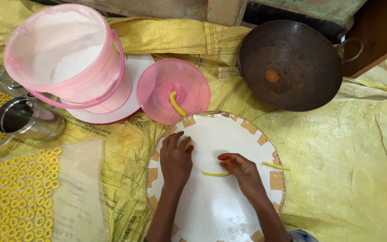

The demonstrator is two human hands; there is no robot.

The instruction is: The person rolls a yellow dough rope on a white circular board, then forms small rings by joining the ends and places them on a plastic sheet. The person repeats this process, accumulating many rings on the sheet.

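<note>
A round white board (216, 201) with taped cardboard edges lies in front of me. My right hand (243, 172) presses its fingertips on the end of a thin yellow dough strip (215, 173) at the board's middle. My left hand (175, 157) rests on the board's left part, fingers curled over a small bit of yellow dough that is mostly hidden. Another short yellow strip (275, 166) lies near the board's right rim. A thicker yellow dough roll (176, 104) sits on a pink lid (157, 85) just beyond the board.
A pink bucket (68, 54) of white flour stands back left on a white plate. A dark iron wok (292, 62) sits back right. Several yellow dough rings (19, 192) cover a plastic sheet at left, beside a steel cup (25, 118). Yellow sacking (350, 170) covers the floor.
</note>
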